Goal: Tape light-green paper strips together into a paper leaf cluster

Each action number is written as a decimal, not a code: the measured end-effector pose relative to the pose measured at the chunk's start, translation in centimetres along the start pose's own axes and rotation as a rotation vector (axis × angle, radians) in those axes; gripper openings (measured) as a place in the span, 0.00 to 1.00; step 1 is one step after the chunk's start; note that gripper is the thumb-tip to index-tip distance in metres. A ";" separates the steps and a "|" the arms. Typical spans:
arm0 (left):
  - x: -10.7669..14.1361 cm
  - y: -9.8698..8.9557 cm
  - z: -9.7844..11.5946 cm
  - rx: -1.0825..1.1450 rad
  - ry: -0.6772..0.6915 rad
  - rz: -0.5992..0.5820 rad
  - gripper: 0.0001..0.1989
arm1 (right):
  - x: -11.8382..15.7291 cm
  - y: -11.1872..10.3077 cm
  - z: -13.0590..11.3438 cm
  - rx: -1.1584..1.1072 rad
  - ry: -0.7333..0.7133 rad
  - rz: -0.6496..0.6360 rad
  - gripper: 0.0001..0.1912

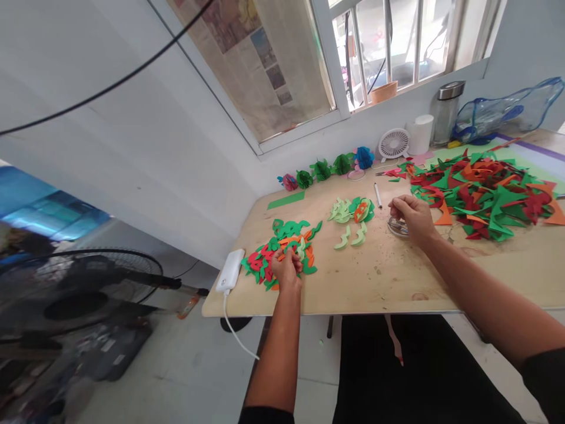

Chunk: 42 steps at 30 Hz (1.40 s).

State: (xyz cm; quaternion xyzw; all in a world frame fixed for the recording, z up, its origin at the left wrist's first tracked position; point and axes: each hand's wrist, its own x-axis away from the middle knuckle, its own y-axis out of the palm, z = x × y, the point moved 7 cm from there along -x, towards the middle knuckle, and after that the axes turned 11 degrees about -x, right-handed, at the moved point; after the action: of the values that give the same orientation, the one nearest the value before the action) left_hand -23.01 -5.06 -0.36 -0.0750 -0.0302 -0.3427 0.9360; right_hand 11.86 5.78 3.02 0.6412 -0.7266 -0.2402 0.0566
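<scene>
My left hand (pixel 286 266) is over a pile of green, red and orange paper cutouts (pixel 263 259) on the left of the table. Its fingers are pinched on a pale green paper cutout (pixel 301 249). Closed at the fingertips, my right hand (pixel 412 217) hovers at a small round dish (pixel 397 234) with shiny bits in it; whatever it pinches is too small to make out. Between the hands lie a stack of pale green cutouts (pixel 339 210), two loose pale ones, and a green and orange layered paper piece (pixel 362 210).
A heap of paper scraps (pixel 489 194) covers the table's right side. Finished paper shapes (pixel 321 170) line the wall beside a small white fan (pixel 394 144). A white pen (pixel 378 195) lies mid-table. A white power bank (pixel 231 271) with a cable sits at the left edge.
</scene>
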 end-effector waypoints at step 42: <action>3.8 13.9 1.3 -1.276 0.628 -0.490 0.05 | 0.1 -0.2 1.7 -0.036 0.186 0.072 0.14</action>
State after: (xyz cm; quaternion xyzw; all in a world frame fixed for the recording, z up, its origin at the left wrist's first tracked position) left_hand -11.11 3.22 -0.35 -0.4926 0.4267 -0.4974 0.5726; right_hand 11.38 6.10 1.39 0.6331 -0.7363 -0.1903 0.1440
